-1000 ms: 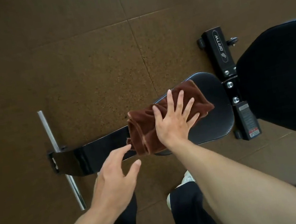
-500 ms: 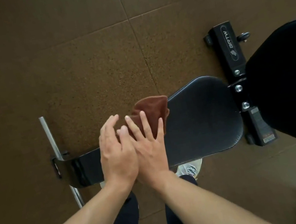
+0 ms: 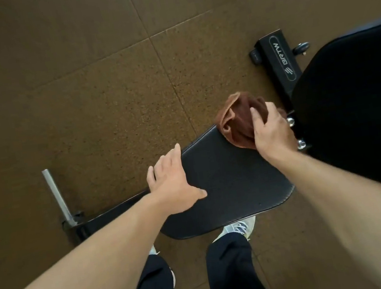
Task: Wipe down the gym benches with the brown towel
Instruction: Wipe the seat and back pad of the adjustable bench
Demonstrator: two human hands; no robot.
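Here right hand (image 3: 272, 131) fingers clutch bunched towel (image 3: 238, 121); left hand (image 3: 174, 184) (fingers straight) rests on seat pad (image 3: 236, 187).

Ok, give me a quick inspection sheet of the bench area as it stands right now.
Surface: black seat pad, textured, bare apart from the hands and towel.
Job's things: brown towel bunched at the pad's far right end, near the back pad.
Clutter: nothing seen.
Hands: right hand grips the towel; left hand rests on the pad's far edge, fingers straight.
Cables: nothing seen.
Surroundings: brown speckled floor tiles; black frame bar marked BRTW; metal foot bar at the left; the person's shoes beneath the pad's near edge.
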